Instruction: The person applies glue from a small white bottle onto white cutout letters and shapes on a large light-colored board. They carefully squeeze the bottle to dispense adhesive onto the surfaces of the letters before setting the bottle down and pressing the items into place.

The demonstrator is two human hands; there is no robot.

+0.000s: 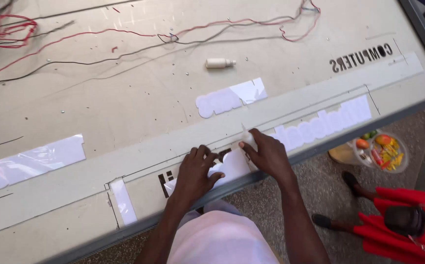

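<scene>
My left hand (195, 173) rests with bent fingers on a white cut-out sheet (234, 167) near the front edge of the big pale sign board (124, 98), holding it down. My right hand (267, 154) is just to the right of it. Its thumb and fingers pinch a thin white film (246, 135) that sticks up from the sheet. Dark letter-shaped cut-outs (166, 183) show in the board next to my left hand.
A small white bottle (220, 62) lies mid-board. Red and grey wires (100, 39) trail across the far side. White cut-out pieces (229, 99) (34, 159) and a white lettering strip (327, 124) lie on the board. A person in red (403, 222) with a bowl of colourful items (383, 152) is on the floor at the right.
</scene>
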